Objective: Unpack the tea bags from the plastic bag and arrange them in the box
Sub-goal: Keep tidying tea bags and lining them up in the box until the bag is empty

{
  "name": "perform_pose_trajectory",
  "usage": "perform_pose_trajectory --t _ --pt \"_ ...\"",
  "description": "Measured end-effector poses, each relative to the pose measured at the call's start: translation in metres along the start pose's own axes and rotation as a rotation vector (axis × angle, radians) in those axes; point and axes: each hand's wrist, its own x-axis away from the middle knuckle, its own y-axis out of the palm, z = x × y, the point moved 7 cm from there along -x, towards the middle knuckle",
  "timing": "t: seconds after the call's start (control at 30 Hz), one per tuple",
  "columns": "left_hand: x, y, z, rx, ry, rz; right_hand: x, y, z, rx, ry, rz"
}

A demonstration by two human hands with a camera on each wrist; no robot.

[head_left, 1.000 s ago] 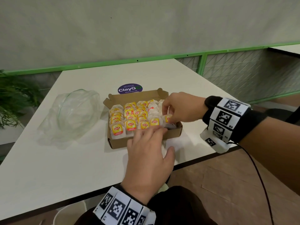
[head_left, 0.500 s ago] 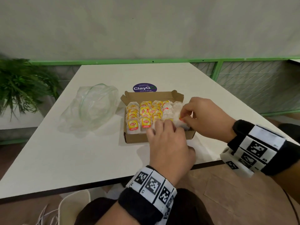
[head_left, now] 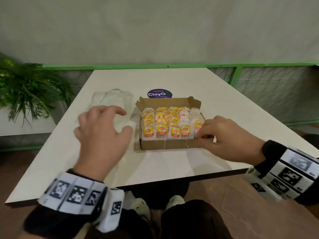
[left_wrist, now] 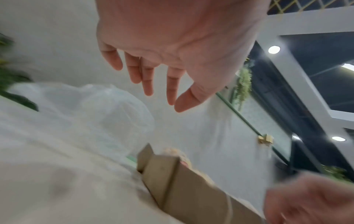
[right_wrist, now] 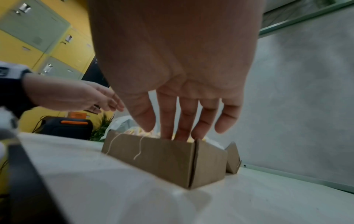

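Note:
An open brown cardboard box [head_left: 170, 144] stands mid-table, filled with rows of yellow-tagged tea bags [head_left: 162, 129]; two strings hang over its front wall [right_wrist: 162, 156]. The crumpled clear plastic bag [head_left: 112, 99] lies left of the box, also seen in the left wrist view [left_wrist: 95, 109]. My left hand [head_left: 123, 121] hovers left of the box, in front of the bag, fingers spread and empty [left_wrist: 164, 100]. My right hand [head_left: 198, 135] is at the box's near right corner. Its straight fingers [right_wrist: 182, 121] dip among the tea bags there.
The white table [head_left: 155, 166] has a dark front edge close to my body. A purple round sticker [head_left: 159, 94] sits behind the box. A potted plant [head_left: 29, 90] stands off the table's left side, and a green-framed railing [head_left: 259, 83] runs behind.
My left hand has left the box's front row and swung left towards the plastic bag, fingers spreading. My right hand slid from the right column to the near right corner.

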Motion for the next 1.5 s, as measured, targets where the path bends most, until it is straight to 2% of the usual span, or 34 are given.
perform_pose_trajectory --t 0.13,0.37,0.4,0.5,0.57,0.63,0.7,0.77,0.83,0.87,0.93,1.0,1.07,1.13,1.17,1.23,1.3,1.4,1.43,1.5 --pt "-0.015 -0.017 -0.027 -0.007 -0.073 0.017 0.002 0.009 -0.003 0.081 0.024 -0.061" --pt "-0.019 0.016 -0.052 -0.145 -0.194 -0.325 -0.007 0.011 -0.003 0.112 0.040 -0.121" --pt "-0.019 0.018 -0.053 -0.139 -0.214 -0.351 -0.007 0.008 -0.006 0.127 0.035 -0.085" --pt "-0.022 0.011 -0.053 -0.141 -0.213 -0.330 -0.006 -0.009 -0.025 0.136 -0.028 0.172" --pt "-0.020 -0.006 -0.050 -0.081 -0.164 -0.235 -0.007 -0.021 -0.055 -0.010 -0.129 0.299" --pt "-0.011 -0.030 -0.046 0.059 -0.114 -0.130 -0.010 -0.029 -0.094 -0.206 -0.171 0.304" --pt "0.003 -0.053 -0.039 0.220 -0.068 -0.074 -0.019 -0.028 -0.137 -0.338 -0.154 0.191" --pt "0.019 -0.070 -0.034 0.398 -0.019 -0.073 -0.030 -0.016 -0.181 -0.376 -0.175 0.082" --pt "0.036 -0.087 -0.032 0.539 0.033 -0.059 -0.040 -0.006 -0.222 -0.502 -0.222 0.055" --pt "0.045 -0.096 -0.035 0.550 0.055 -0.006 -0.044 -0.005 -0.238 -0.643 -0.230 0.069" --pt "0.063 -0.119 -0.046 0.422 0.151 0.189 -0.049 -0.002 -0.260 -1.026 -0.192 0.084" --pt "0.083 -0.140 -0.049 0.253 0.277 0.353 -0.051 0.006 -0.278 -1.434 -0.077 -0.027" --pt "0.095 -0.146 -0.051 0.244 0.390 0.360 -0.045 0.015 -0.300 -1.759 0.048 -0.252" --pt "0.096 -0.148 -0.057 0.486 0.348 0.258 -0.028 0.022 -0.311 -1.714 0.087 -0.361" --pt "0.096 -0.150 -0.062 0.578 0.277 0.188 -0.017 0.027 -0.319 -1.696 -0.002 -0.424" --pt "0.106 -0.157 -0.061 0.457 0.353 0.074 0.003 0.043 -0.339 -1.867 0.131 -0.610" --pt "0.121 -0.167 -0.071 0.252 0.435 0.109 0.007 0.049 -0.362 -1.875 0.226 -0.643" --pt "0.142 -0.180 -0.093 0.004 0.570 0.379 0.022 0.042 -0.381 -2.125 0.114 -0.763" --pt "0.149 -0.175 -0.094 -0.017 0.626 0.400 0.022 0.039 -0.383 -2.169 0.069 -0.798" --pt "0.159 -0.160 -0.097 -0.038 0.775 0.329 0.019 0.043 -0.391 -2.188 0.016 -0.873"
